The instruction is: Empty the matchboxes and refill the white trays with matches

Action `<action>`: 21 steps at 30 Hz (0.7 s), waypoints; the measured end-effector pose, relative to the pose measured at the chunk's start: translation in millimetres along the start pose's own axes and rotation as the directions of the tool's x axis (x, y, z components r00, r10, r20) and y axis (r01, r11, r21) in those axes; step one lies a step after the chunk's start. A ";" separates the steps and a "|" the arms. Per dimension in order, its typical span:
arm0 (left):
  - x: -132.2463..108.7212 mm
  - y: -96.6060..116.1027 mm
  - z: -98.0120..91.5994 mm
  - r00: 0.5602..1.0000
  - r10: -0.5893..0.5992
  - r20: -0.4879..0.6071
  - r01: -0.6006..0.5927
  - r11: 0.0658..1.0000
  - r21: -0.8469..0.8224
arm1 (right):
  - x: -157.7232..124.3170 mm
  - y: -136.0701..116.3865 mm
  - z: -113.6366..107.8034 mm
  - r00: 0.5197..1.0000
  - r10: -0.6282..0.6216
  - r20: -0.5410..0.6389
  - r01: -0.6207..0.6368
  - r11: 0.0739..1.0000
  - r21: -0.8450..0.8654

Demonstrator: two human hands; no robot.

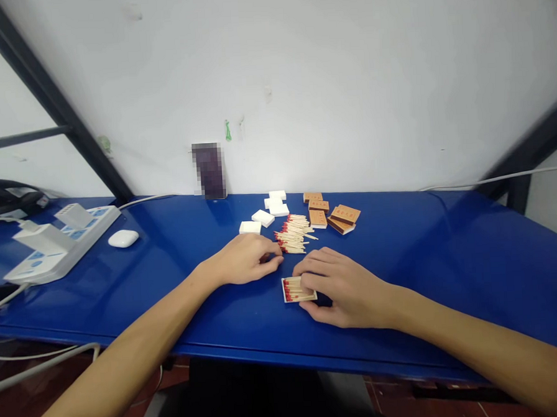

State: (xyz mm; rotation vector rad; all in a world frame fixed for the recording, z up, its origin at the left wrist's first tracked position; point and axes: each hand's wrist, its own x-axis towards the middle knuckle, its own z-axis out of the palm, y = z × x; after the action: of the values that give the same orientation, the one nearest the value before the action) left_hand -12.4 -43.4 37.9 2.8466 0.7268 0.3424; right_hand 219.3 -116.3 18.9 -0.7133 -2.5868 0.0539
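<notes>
A white matchbox tray point(293, 301) filled with red-headed matches lies on the blue desk. My right hand point(345, 289) grips it from the right, thumb at the near edge, with some fingertips resting on the matches inside. Beyond it is a loose pile of matches point(295, 234), most of their red heads pointing left. My left hand point(248, 258) rests at the left edge of this pile, thumb and fingertips drawn together in a pinch. Whether a match is between them is hidden. Just behind that hand sits a white tray point(250, 227).
More white trays point(263, 218) lie towards the wall. Several orange-brown matchbox sleeves point(317, 218) are behind and right of the pile. A blurred phone-like object point(210, 171) leans on the wall. At left are a white earbud case point(123, 238) and a power strip point(52, 261) with chargers.
</notes>
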 end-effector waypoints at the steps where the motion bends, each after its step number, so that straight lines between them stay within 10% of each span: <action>1: 0.0 -0.1 0.1 1.000 0.001 -0.002 -0.001 1.000 -0.001 | 0.0 0.0 0.0 1.000 0.001 0.000 -0.001 1.000 0.000; 21: 0.3 -0.4 0.8 1.000 -0.002 -0.011 0.002 1.000 -0.009 | 0.7 -1.8 -2.3 0.996 0.032 0.086 -0.035 0.999 0.035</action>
State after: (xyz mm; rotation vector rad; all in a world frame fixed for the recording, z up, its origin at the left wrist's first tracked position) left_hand -12.2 -43.0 37.0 2.8374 0.7289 0.3603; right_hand 219.0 -117.7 21.6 -0.7561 -2.6479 0.1440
